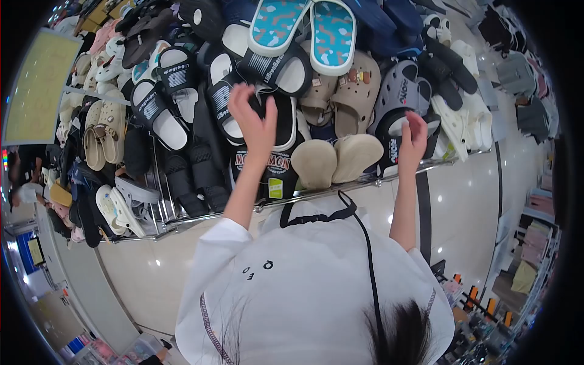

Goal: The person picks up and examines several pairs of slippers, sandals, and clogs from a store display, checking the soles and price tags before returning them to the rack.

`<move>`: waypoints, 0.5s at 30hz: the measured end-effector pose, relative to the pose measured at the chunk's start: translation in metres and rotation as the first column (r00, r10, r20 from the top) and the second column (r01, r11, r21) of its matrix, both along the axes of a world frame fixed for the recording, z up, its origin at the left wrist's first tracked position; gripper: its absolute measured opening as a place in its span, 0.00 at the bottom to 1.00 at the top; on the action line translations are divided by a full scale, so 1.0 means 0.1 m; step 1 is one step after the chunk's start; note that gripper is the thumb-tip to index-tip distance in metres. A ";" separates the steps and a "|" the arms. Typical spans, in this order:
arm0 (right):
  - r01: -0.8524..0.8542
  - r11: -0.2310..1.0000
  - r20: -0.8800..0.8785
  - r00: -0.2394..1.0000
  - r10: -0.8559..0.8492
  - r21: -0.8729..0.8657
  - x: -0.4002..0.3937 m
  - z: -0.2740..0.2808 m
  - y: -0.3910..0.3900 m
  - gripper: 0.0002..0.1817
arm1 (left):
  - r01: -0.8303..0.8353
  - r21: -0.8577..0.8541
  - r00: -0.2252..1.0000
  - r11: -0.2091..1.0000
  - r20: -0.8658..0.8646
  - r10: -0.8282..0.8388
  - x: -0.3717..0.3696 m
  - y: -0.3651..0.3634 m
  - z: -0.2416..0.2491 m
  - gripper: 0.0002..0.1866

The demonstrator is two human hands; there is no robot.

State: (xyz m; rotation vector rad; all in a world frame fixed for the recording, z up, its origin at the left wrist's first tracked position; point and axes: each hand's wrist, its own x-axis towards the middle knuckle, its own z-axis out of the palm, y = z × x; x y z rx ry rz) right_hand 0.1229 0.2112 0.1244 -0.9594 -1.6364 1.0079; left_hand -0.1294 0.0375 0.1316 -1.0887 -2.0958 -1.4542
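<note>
My left hand [254, 121] is open, thumb and fingers apart, with nothing in it. It hovers over black-and-white slides [220, 97] and overlaps a black sandal with a white edge [285, 125]. On the right, my right hand [413, 139] has loosely bent fingers and appears open. Its fingertips are right by a black slide with white lettering [390, 146]. A grey clog [395, 85] lies just behind that slide. Between my hands stand beige clogs [356, 91], with a pair of cream soles [314, 164] in front.
Slides with a turquoise pattern [278, 27] lie on top of the pile. A metal rail [316, 196] runs along the rack's front edge. White shoes [477, 118] sit at the right end, tan clogs [104, 134] at the left. A yellowish board [41, 88] stands at the far left.
</note>
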 end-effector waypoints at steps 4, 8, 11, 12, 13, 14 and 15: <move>-0.331 0.891 -0.241 0.934 0.263 -0.312 -0.60 0.26 0.40 0.16 | 0.001 -0.042 0.999 0.999 -0.044 -0.002 -0.51 0.50 0.38 0.28; -0.366 0.855 -0.191 0.929 0.316 -0.368 -1.21 0.38 0.59 0.26 | 0.026 -0.190 0.993 0.981 0.117 -0.004 -1.01 1.00 0.54 0.38; -0.441 0.760 -0.232 0.898 0.375 -0.477 -1.56 0.34 0.71 0.32 | 0.143 -0.464 0.954 0.874 0.299 0.003 -1.34 1.22 0.49 0.41; -0.412 0.761 -0.221 0.911 0.348 -0.501 -1.64 0.34 0.71 0.32 | 0.143 -0.470 0.954 0.871 0.301 0.006 -1.34 1.21 0.48 0.41; -0.384 0.763 -0.209 0.923 0.322 -0.520 -1.70 0.34 0.74 0.32 | 0.115 -0.423 0.956 0.899 0.293 0.015 -1.35 1.21 0.48 0.40; -0.385 0.760 -0.209 0.923 0.323 -0.523 -1.72 0.32 0.77 0.32 | 0.087 -0.375 0.958 0.923 0.285 0.026 -1.35 1.19 0.47 0.38; -0.458 0.695 -0.303 0.888 0.344 -0.554 -1.75 0.30 0.79 0.30 | 0.085 -0.379 0.958 0.922 0.285 0.028 -1.36 1.18 0.47 0.38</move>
